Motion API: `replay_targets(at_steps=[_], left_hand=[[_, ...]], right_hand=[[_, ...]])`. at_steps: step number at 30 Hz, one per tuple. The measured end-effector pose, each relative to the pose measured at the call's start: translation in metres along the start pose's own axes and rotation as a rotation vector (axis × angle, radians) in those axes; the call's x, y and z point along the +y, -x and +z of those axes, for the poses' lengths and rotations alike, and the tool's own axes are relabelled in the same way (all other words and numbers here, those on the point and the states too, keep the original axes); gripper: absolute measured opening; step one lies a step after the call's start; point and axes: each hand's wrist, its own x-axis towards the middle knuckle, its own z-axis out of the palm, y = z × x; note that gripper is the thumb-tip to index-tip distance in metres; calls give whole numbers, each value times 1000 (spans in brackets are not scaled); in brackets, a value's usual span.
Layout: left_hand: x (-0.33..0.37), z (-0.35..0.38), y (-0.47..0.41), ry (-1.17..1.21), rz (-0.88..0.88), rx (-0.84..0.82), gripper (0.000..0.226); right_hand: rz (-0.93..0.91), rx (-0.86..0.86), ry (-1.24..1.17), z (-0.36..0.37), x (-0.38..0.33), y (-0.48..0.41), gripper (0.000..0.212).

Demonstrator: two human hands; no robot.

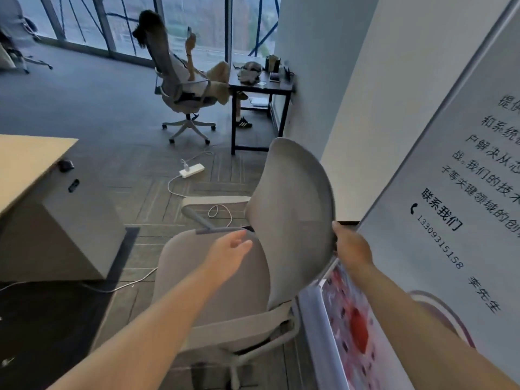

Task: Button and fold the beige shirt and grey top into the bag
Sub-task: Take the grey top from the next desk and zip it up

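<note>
Shirt, top and bag: none in view. Right hand [351, 246] grips the backrest edge of a grey office chair [292, 220]; left hand [229, 256] hovers over its seat, fingers [244, 243] loose and released. White power strip [192, 170] on floor beyond. Beige table [25, 156] left. Seated person [183, 66] far back.

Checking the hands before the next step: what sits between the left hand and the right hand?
In the head view, the grey mesh backrest of the office chair stands between them: the right hand grips its edge, the left hand hovers open over the seat.
</note>
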Motion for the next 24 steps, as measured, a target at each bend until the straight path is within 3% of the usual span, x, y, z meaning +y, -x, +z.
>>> replay_targets(at_steps=[3,5,6,9,12,17,20,24], left_hand=[[24,11,-7,18,60,-41,41],[35,18,-10,30,79,-102,46],[36,20,-12,16,84,-153,50],[28,14,-7,-135,6,-390,77],[8,-15,3,-232,-299,-486,110],[-52,-112,26,-510,-737,-378,115],[-79,-170,39,-474,-795,-314,117],[-95,-205,48,-441,-775,-343,123]], right_hand=[[-22,-207,-19,2,8,45,38],[-157,-433,132,-2,8,74,40],[-263,-456,231,-3,8,79,45],[-401,-173,281,-5,-2,64,42],[-364,46,163,-1,-29,41,26],[-173,-147,-109,65,-59,26,62],[-145,21,14,113,-58,51,45],[-118,104,50,130,-51,83,44]])
